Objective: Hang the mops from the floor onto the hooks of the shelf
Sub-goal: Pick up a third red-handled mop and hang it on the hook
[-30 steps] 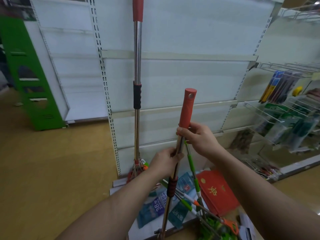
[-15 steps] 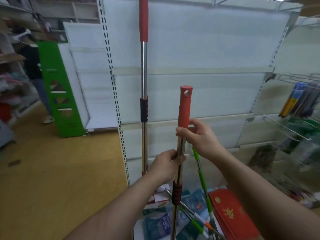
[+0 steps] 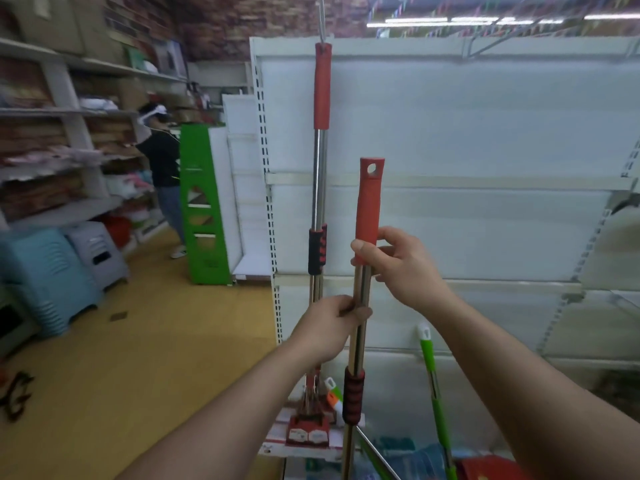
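Gripping an upright red-handled mop point(image 3: 370, 202), the left hand point(image 3: 327, 325) has its fingers curled round the steel shaft; the right hand point(image 3: 403, 270) pinches the red grip's lower end just above. Behind, a second mop point(image 3: 322, 88) hangs from a hook point(image 3: 322, 19) atop the white shelf point(image 3: 485, 116).

Left hand point(image 3: 329, 323) low, right hand point(image 3: 401, 268) higher, both in curled grips, forearms outstretched.

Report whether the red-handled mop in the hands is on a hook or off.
Off: the left hand and right hand grip the mop upright; its handle hole is empty. The hook above carries another mop.
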Available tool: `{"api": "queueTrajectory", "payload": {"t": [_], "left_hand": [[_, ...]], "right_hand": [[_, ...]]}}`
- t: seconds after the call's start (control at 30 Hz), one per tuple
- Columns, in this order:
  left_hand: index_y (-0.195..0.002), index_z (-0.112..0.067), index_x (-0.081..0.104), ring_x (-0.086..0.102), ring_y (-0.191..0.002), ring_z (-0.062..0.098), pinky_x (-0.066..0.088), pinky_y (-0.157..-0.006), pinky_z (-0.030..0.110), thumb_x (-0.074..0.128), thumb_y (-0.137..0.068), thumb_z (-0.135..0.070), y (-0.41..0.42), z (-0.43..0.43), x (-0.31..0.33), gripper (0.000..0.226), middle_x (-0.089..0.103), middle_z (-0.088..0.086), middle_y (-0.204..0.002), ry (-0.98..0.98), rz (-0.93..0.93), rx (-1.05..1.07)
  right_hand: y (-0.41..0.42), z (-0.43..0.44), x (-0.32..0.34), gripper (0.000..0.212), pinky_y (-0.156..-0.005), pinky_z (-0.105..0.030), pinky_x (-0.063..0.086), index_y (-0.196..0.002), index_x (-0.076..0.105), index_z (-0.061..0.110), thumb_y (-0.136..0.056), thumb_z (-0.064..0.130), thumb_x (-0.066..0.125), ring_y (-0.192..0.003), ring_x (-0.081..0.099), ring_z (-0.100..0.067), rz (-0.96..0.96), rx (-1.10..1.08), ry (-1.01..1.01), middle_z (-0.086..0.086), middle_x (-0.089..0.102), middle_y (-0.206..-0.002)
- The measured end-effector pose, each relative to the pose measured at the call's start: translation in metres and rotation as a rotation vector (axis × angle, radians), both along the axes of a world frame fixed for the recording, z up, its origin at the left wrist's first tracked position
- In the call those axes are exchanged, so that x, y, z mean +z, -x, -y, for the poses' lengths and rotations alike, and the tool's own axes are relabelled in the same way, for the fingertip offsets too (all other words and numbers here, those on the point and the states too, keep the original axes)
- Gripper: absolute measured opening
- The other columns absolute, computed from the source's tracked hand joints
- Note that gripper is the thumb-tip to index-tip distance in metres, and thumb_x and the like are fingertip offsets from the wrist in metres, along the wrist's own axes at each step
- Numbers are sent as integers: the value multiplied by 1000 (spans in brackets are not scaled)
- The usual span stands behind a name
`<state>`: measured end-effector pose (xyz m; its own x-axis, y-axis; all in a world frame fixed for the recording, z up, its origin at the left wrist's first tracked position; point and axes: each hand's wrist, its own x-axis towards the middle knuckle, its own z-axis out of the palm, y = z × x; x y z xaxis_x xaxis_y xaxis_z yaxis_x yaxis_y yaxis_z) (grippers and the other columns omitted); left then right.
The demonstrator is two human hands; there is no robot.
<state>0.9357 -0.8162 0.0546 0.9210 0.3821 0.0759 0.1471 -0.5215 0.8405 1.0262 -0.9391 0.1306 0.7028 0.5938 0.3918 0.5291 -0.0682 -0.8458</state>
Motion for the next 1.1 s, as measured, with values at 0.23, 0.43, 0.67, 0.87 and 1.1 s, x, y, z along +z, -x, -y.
{"api": "queueTrajectory", "payload": {"t": [0.23,0.43,0.67,0.87,1.1], "left_hand": [[-79,-22,66,46,-58,4,35,-57,26,59,-98,-44,5,-1,35,30,48,-16,-54,-46,85,75],[-78,-19,68,62,-63,16,41,-60,28,58,-96,-47,13,-5,68,35,68,-7,-66,-107,127,120],[-79,-7,67,68,-76,38,54,-70,45,56,-88,-57,14,-14,100,51,73,19,-82,-140,209,123],[-87,2,64,70,-79,39,58,-71,40,56,-88,-59,5,-28,113,61,71,28,-89,-120,269,122],[-82,3,61,45,-51,20,32,-53,28,55,-97,-47,-5,-50,131,52,68,28,-86,-193,315,131]], "right_hand": [[-2,-6,41,5,-57,-12,52,-98,66,35,-98,40,66,-78,73,-7,41,108,-65,4,79,-86],[-2,-18,73,23,-63,-32,51,-100,72,23,-94,45,69,-65,63,-18,43,141,-88,4,78,-76],[2,-30,109,32,-63,-44,58,-89,70,17,-93,49,69,-57,60,-18,124,102,-69,15,72,-62],[4,-38,129,35,-74,-51,60,-97,72,15,-94,50,67,-65,65,-20,140,59,-70,4,76,-77],[1,-58,149,36,-75,-53,60,-97,72,15,-95,50,65,-67,64,-21,171,6,-85,2,77,-80]]}}
